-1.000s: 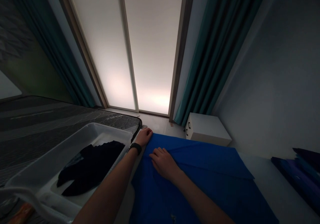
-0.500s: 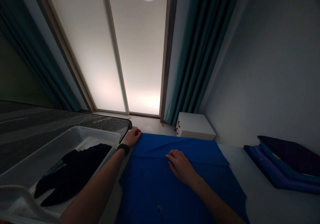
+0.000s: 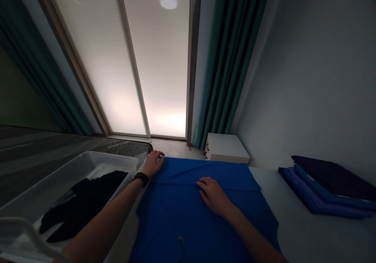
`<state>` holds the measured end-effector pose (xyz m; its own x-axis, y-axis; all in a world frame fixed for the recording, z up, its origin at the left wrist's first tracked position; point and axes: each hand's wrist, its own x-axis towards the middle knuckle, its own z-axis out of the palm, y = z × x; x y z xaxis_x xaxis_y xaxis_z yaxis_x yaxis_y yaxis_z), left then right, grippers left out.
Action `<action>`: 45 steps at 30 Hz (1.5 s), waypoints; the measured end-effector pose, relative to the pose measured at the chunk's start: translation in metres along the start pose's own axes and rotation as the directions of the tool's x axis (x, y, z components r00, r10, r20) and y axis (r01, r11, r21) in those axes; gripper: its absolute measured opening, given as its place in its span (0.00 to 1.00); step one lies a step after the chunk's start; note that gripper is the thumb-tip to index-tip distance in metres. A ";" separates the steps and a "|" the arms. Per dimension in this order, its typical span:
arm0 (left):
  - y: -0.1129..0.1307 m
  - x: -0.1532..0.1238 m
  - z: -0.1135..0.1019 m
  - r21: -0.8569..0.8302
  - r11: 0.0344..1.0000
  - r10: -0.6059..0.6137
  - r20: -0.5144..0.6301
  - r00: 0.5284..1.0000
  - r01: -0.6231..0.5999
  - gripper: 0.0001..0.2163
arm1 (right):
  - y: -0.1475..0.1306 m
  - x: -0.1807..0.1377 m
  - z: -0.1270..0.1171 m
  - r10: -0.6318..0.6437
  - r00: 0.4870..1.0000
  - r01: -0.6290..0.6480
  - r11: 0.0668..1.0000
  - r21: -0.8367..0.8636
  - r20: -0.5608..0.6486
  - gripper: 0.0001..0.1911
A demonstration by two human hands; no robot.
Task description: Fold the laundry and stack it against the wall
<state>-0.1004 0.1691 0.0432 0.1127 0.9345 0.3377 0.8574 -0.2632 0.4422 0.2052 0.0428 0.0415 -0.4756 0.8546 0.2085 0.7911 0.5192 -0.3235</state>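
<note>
A blue garment [image 3: 194, 212], perhaps a shirt, lies spread on a white table, with a band along its far side folded over. My left hand [image 3: 153, 163], with a dark watch on the wrist, is at the far left corner of the cloth. Its fingers are apart, the tips beside or on the edge; contact is hard to judge. On the garment near the fold line rests my right hand [image 3: 214, 194], palm down, fingers stretched out and slightly bent. A small light print [image 3: 180, 239] shows on the cloth nearer to me.
At the left stands a translucent plastic bin [image 3: 108, 157] holding dark clothes [image 3: 88, 200]. A stack of folded dark, blue and purple clothes [image 3: 329, 188] sits on the table's right side [image 3: 305, 235]. Beyond the table are a white drawer cabinet [image 3: 226, 145] and a dark mattress [image 3: 73, 141].
The view has shifted slightly, so the stack and cabinet appear further left. My left hand's fingers have spread at the corner. My right hand stays on the garment almost unmoved.
</note>
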 end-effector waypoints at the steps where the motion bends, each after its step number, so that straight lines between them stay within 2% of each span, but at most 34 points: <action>1: 0.010 -0.003 0.000 -0.003 0.999 0.043 0.023 0.999 -0.043 0.07 | 0.001 -0.001 -0.001 -0.002 1.000 0.002 1.000 0.004 -0.005 0.18; 3: 0.036 -0.010 0.004 -0.023 0.989 0.145 0.087 0.986 -0.144 0.05 | 0.002 -0.004 -0.003 -0.005 1.000 0.005 1.000 0.009 -0.014 0.18; 6: 0.080 -0.024 0.014 -0.079 0.918 0.397 0.243 0.885 -0.390 0.06 | 0.005 -0.009 -0.009 -0.001 1.000 0.001 1.000 0.007 -0.025 0.17; 8: 0.108 -0.034 0.023 -0.110 0.874 0.484 0.289 0.826 -0.473 0.06 | 0.009 -0.014 -0.012 0.011 0.999 -0.011 1.000 0.001 -0.041 0.16; 10: 0.132 -0.043 0.032 -0.120 0.849 0.523 0.332 0.785 -0.515 0.06 | 0.017 -0.022 -0.016 0.031 0.998 -0.031 0.999 -0.005 -0.062 0.16; 13: 0.159 -0.052 0.047 -0.124 0.820 0.564 0.347 0.750 -0.559 0.05 | 0.032 -0.036 -0.022 0.067 0.995 -0.068 0.998 -0.013 -0.080 0.15; 19: 0.196 -0.054 0.076 -0.147 0.779 0.618 0.337 0.710 -0.609 0.05 | 0.068 -0.073 -0.036 0.173 0.975 -0.174 0.985 0.008 -0.140 0.16; 22: 0.215 -0.054 0.085 -0.167 0.762 0.640 0.337 0.690 -0.626 0.05 | 0.092 -0.092 -0.039 0.269 0.934 -0.273 0.962 0.016 -0.235 0.17; 28: 0.252 -0.049 0.100 -0.227 0.749 0.659 0.345 0.668 -0.622 0.06 | 0.131 -0.117 -0.037 0.442 0.784 -0.460 0.885 0.069 -0.437 0.19; 32: 0.275 -0.041 0.119 -0.282 0.745 0.667 0.318 0.674 -0.604 0.06 | 0.140 -0.121 -0.033 0.537 0.717 -0.556 0.825 0.100 -0.445 0.19; 37: 0.299 -0.031 0.147 -0.361 0.782 0.612 0.288 0.736 -0.508 0.07 | 0.144 -0.121 -0.029 0.578 0.705 -0.545 0.813 0.208 -0.411 0.20; 43: 0.314 -0.030 0.167 -0.404 0.804 0.567 0.304 0.766 -0.435 0.14 | 0.146 -0.119 -0.029 0.592 0.712 -0.455 0.798 0.394 -0.378 0.24; 45: 0.316 -0.031 0.173 -0.412 0.813 0.547 0.294 0.784 -0.412 0.13 | 0.145 -0.118 -0.029 0.593 0.717 -0.431 0.790 0.436 -0.366 0.25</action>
<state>0.2539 0.0982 0.0288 0.7047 0.6593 0.2622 0.4433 -0.6977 0.5628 0.3874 0.0169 -0.0032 0.2690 0.9167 0.2956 0.6622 0.0469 -0.7478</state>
